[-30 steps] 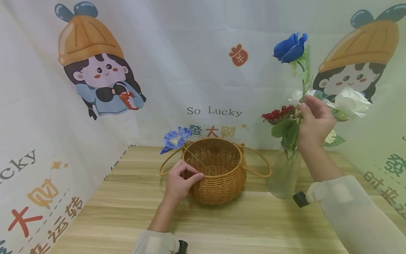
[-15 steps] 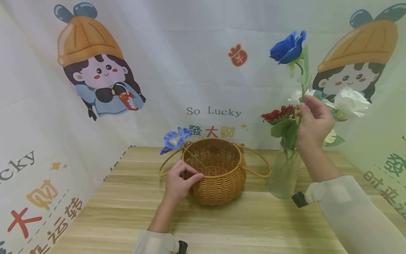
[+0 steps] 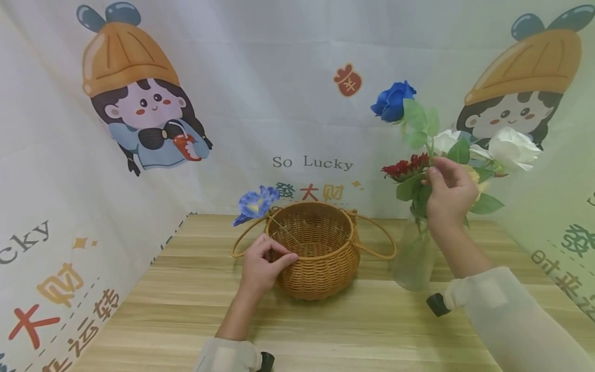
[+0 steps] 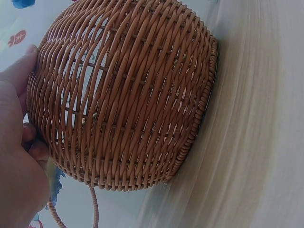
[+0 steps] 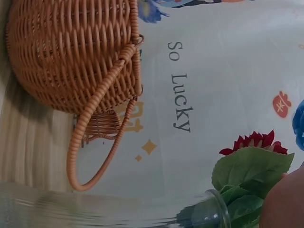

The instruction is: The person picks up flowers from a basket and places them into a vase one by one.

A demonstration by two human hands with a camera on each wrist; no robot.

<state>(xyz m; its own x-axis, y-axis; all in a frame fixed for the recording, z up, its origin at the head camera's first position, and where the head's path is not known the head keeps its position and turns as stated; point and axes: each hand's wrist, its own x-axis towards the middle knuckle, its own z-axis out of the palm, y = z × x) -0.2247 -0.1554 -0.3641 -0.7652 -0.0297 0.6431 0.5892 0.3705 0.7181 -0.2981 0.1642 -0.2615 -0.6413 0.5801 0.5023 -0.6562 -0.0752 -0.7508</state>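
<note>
A brown wicker basket [image 3: 321, 276] stands on the table, its handles folded out to both sides. My left hand [image 3: 261, 264] pinches the basket's near left rim between thumb and fingers. A purple-blue flower [image 3: 255, 204] leans out over the left rim, its thin stem inside the basket. On the right, my right hand [image 3: 450, 194] pinches the green stem of a blue rose [image 3: 394, 102] just above a clear glass vase [image 3: 412, 263]. The rose's bloom tilts left, with pale leaves below it. Its lower stem is hidden among the vase's flowers.
In the vase stand a red flower [image 3: 404, 168], white roses [image 3: 511, 149] and a yellow bloom partly behind my right hand. A printed cloth [image 3: 251, 103] hangs behind the wooden table [image 3: 325, 330] and down both sides. The right basket handle [image 3: 388, 254] reaches close to the vase.
My right hand has moved down and slightly left, lowering the blue rose, whose bloom now sits lower and further left. The left hand, basket and purple-blue flower have stayed put.
</note>
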